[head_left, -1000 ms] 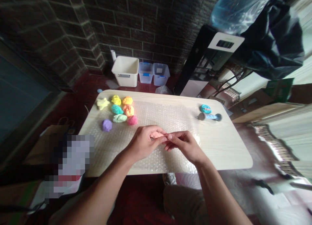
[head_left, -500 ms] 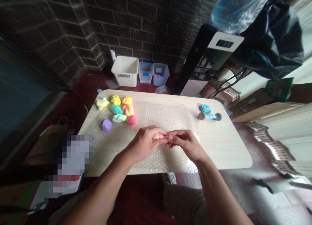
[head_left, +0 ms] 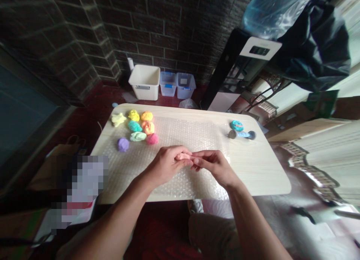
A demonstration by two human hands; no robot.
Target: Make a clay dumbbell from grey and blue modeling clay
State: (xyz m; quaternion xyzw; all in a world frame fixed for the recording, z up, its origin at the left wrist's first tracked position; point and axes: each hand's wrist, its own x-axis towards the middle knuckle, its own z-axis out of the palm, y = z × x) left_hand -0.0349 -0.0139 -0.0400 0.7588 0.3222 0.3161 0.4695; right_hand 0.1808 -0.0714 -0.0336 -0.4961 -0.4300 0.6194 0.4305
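Note:
Between my two hands is a small lump of pale pink modelling clay (head_left: 183,156), partly covered by fingers. My left hand (head_left: 170,163) is closed on its left part, thumb below and fingers above. The fingertips of my right hand (head_left: 213,163) pinch its right end, close against the left fingertips. Both hands hover over a sheet of bubble wrap (head_left: 185,134). Beyond them to the left lie several clay lumps, among them a purple lump (head_left: 123,144), a pink-red lump (head_left: 152,139), a pale green lump (head_left: 137,136) and an orange lump (head_left: 148,127).
The wooden table (head_left: 261,166) carries a blue-green round object (head_left: 236,125) and a dumbbell-shaped object (head_left: 242,134) at the right. On the floor behind stand a white bin (head_left: 144,93) and clear plastic boxes (head_left: 185,92). A water dispenser (head_left: 225,72) stands at the back right.
My left fingers have shifted slightly, so more of the pink clay shows between the hands. Both hands stay in nearly the same place.

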